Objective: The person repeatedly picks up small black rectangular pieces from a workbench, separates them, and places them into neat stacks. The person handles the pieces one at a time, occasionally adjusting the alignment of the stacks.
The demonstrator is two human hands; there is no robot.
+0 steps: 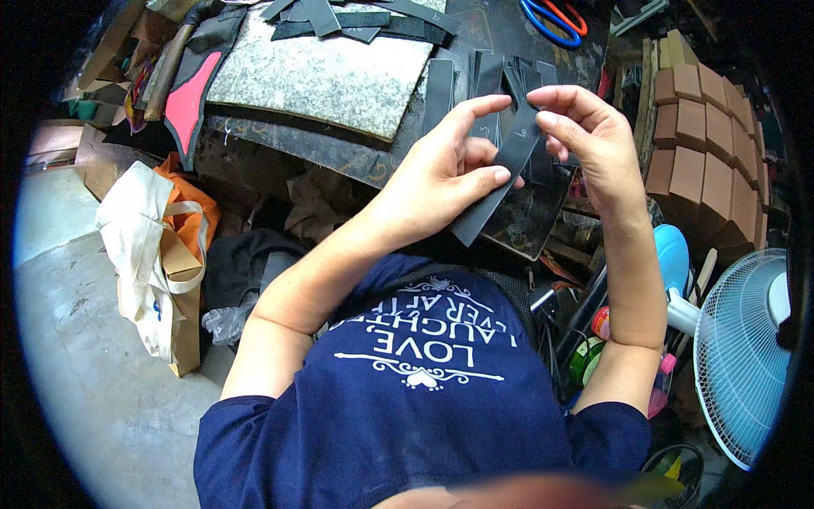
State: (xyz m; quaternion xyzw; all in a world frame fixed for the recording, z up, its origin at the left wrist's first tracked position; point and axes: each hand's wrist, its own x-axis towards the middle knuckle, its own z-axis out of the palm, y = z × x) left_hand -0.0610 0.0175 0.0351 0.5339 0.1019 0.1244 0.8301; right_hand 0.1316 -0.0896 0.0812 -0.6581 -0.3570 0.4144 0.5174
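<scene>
A flat black strip (500, 182) with a small pale mark slants between my hands, just off the table's near edge. My left hand (454, 170) grips its lower part, the thumb pressed on top and the index finger stretched out above. At the strip's upper end is my right hand (589, 131), thumb and index finger closed about its edge; the exact contact is partly hidden. Under and behind my hands, several more black strips (487, 76) lie loosely stacked on the dark table (339, 153).
A speckled pale slab (314, 76) carries more black pieces (318, 17). Blue-and-red handles (555, 25) lie at the far edge, and a pink-and-black piece (191, 97) at left. Brown boxes (704, 178) and a fan (746, 356) stand right; a white bag (136, 246) sits left.
</scene>
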